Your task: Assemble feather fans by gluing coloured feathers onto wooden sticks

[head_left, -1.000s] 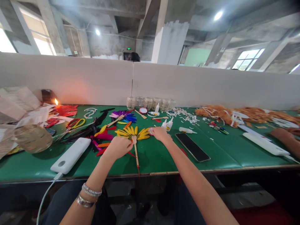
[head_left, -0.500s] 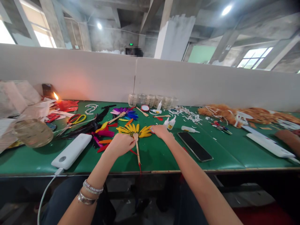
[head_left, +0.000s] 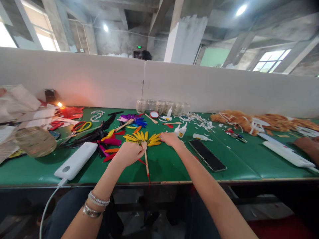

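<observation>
Pinching the wooden stick (head_left: 146,162) of a yellow feather fan (head_left: 136,138) with the left hand (head_left: 128,154)

The fan lies flat on the green bench (head_left: 164,171); the right hand (head_left: 170,139) pinches its rightmost feather tips, near glue bottles (head_left: 182,131) and a phone (head_left: 207,155).

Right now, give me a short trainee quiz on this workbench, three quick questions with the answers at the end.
1. Which hand is on the wooden handle of the yellow feather fan?
2. True or false: the black smartphone lies to the right of the right hand.
3. What are the main colours of the other feather fan, farther along the bench?

Key: 1. The left hand. 2. True. 3. Purple and blue.
</observation>
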`<state>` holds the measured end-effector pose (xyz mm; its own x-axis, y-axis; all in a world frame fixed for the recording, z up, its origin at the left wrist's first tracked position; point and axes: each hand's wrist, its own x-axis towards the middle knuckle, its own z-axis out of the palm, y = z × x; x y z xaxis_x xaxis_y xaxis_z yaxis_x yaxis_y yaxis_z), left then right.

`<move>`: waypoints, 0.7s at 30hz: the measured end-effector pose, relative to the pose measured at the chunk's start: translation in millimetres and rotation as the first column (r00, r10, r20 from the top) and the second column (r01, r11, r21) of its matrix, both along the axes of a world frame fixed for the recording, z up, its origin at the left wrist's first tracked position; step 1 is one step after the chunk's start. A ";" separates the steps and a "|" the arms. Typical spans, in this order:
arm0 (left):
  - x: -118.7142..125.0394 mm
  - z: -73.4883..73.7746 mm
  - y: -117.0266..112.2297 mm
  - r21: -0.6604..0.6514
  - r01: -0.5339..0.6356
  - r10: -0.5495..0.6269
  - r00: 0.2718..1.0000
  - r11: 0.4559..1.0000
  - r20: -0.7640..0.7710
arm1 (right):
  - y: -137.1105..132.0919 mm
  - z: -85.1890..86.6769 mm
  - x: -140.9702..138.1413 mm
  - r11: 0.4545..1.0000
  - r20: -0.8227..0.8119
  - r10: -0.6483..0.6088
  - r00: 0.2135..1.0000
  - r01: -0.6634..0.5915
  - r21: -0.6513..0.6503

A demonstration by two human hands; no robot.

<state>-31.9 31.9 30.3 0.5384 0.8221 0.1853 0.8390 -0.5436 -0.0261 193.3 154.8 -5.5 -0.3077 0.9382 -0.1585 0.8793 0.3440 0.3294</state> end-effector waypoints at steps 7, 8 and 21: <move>1.2 -0.3 0.0 0.008 0.002 -0.002 1.000 1.000 -0.017 | 2.2 -2.2 2.8 1.000 -0.005 0.018 1.000 -0.017 0.017; 1.2 -0.5 0.2 0.011 0.001 -0.001 1.000 1.000 -0.019 | 2.1 -2.5 2.9 1.000 -0.010 0.022 1.000 -0.022 0.022; 0.4 -2.8 1.1 0.025 0.014 -0.014 1.000 1.000 -0.011 | 11.9 -4.8 10.2 1.000 -0.072 0.028 0.997 -0.028 0.002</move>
